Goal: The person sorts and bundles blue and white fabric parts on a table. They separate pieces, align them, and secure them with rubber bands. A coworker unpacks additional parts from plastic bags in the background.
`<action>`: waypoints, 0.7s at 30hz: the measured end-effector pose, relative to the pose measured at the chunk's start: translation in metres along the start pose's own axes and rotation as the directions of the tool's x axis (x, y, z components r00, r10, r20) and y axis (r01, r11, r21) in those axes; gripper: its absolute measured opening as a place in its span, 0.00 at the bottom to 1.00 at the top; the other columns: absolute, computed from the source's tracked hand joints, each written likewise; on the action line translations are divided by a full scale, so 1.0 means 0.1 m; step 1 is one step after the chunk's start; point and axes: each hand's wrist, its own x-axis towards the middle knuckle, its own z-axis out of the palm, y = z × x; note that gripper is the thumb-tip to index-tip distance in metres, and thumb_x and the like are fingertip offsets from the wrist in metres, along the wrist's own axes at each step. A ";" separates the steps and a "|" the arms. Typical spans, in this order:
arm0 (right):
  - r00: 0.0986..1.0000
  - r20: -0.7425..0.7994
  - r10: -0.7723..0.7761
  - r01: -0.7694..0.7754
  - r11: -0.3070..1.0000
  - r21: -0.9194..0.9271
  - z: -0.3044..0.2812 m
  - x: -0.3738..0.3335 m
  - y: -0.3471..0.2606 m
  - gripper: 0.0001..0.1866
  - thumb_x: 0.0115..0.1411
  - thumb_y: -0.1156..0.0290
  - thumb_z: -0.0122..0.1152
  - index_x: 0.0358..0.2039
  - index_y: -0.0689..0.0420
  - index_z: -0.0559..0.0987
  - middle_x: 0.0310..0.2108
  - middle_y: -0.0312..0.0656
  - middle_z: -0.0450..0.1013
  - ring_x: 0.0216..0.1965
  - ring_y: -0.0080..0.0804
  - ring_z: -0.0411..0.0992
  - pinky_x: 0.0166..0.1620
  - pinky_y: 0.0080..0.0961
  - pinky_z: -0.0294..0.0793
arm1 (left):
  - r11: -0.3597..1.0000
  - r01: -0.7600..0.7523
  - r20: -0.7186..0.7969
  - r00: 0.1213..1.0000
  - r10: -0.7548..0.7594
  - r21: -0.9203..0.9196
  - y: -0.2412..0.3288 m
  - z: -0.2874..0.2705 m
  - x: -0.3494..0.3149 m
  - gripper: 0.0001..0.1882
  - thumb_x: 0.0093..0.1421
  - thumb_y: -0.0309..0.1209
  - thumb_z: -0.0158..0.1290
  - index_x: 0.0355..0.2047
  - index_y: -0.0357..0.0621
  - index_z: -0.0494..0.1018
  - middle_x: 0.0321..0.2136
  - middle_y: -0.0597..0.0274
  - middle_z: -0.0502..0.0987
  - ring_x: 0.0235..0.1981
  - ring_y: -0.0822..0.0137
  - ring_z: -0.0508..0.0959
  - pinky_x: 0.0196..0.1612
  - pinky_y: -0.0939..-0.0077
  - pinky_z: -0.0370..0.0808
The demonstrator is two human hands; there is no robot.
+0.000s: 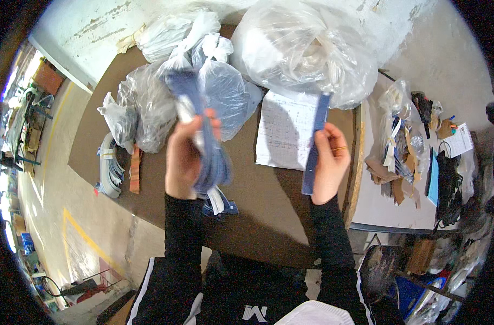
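Gripping a loose bundle [206, 157], the closed left hand [183, 160] may shed strips; the right hand [329, 162] pinches one strip [315, 143].

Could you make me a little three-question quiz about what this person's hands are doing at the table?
1. True or false: the right hand holds a single blue strip.
2. What does the left hand grip? A) a bundle of blue strips B) a pair of scissors C) a cup
3. Which flat thing lies on the brown table between the two hands?

Key: 1 true. 2 A. 3 a printed paper sheet, below the large clear plastic bag.
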 end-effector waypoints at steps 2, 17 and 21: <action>0.998 -0.069 -0.014 0.022 0.993 0.113 -0.10 0.11 0.04 0.09 0.60 0.78 0.58 0.42 0.63 0.76 0.32 0.33 0.72 0.34 0.16 0.68 0.40 0.13 0.66 | 0.948 -0.153 -0.056 0.988 0.143 -0.277 0.11 0.21 -0.05 0.16 0.60 0.31 0.51 0.45 0.32 0.70 0.32 0.54 0.78 0.32 0.63 0.80 0.40 0.73 0.80; 0.976 0.216 0.040 -0.007 0.988 -0.153 0.17 -0.21 0.31 0.06 0.58 0.76 0.62 0.34 0.60 0.74 0.37 0.34 0.66 0.33 0.20 0.65 0.38 0.17 0.66 | 0.927 0.215 -0.125 0.975 -0.184 0.308 -0.87 0.27 0.10 0.13 0.54 0.23 0.57 0.41 0.36 0.74 0.36 0.61 0.79 0.38 0.68 0.79 0.45 0.73 0.72; 0.981 0.178 0.078 -0.039 0.976 -0.215 0.17 -0.19 0.25 0.09 0.58 0.76 0.61 0.40 0.61 0.75 0.40 0.36 0.66 0.34 0.21 0.66 0.38 0.18 0.68 | 0.943 0.312 -0.154 0.944 -0.293 0.119 -0.85 0.33 0.09 0.17 0.54 0.22 0.55 0.45 0.36 0.71 0.40 0.60 0.78 0.39 0.67 0.79 0.45 0.71 0.73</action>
